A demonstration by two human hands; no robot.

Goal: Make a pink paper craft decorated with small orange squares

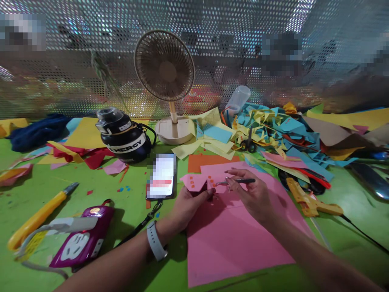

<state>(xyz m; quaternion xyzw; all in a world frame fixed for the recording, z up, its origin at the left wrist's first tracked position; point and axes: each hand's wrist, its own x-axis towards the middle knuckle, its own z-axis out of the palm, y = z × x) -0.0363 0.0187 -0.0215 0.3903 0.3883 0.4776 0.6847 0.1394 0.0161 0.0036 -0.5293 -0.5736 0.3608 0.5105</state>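
Note:
My left hand [190, 202] is closed on a small folded piece of pink paper [199, 183] that carries several little orange squares in rows. In my right hand [255, 198] is a pair of dark tweezers [243, 181], pinched between thumb and fingers. The tips of the tweezers point left and reach the orange squares at the right part of the folded paper; whether they grip a square I cannot tell. Beneath both hands lies a large pink sheet [237, 243], with an orange sheet [197, 162] partly under its far edge.
A lit phone [162, 176], a black bottle [121, 138] and a fan [173, 132] stand or lie beyond. At left are a yellow cutter [39, 221] and a purple power bank [85, 235]. A yellow glue gun [313, 200], scissors [249, 144] and heaped paper scraps [273, 121] are right.

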